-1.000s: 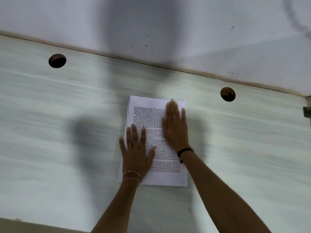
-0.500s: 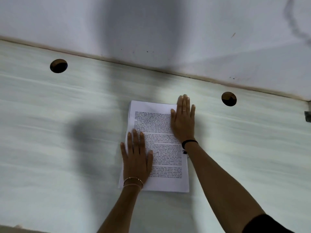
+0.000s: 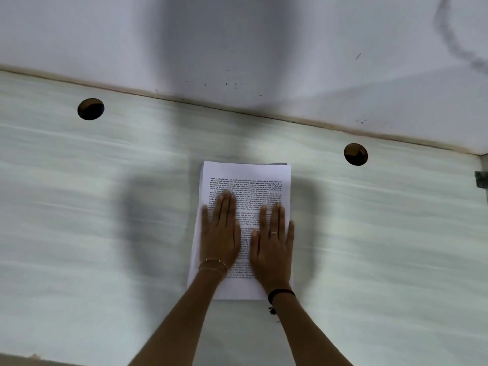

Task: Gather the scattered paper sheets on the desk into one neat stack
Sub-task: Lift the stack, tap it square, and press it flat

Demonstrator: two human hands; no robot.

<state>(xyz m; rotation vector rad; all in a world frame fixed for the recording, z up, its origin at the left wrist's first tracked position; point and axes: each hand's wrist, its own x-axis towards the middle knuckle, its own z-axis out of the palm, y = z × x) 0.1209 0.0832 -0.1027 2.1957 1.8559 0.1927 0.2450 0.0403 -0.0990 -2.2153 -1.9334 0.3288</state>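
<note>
A stack of white printed paper sheets (image 3: 248, 178) lies in the middle of the pale desk (image 3: 105, 220), its edges nearly flush, with a sliver of a lower sheet showing at the top right corner. My left hand (image 3: 220, 231) lies flat on the left half of the top sheet, fingers straight and together. My right hand (image 3: 272, 241) lies flat beside it on the right half, fingers straight, little finger at the paper's right edge. Both palms cover the lower part of the printed text.
Two round cable holes pierce the desk, one at the far left (image 3: 90, 109) and one at the far right (image 3: 355, 154). A white wall (image 3: 237, 48) rises behind the desk. A small grey fitting (image 3: 482, 178) sits at the right edge.
My right hand slid from the sheet's upper right corner down to the lower right, level with my left hand. My left hand shifted slightly up. The stack stayed put.
</note>
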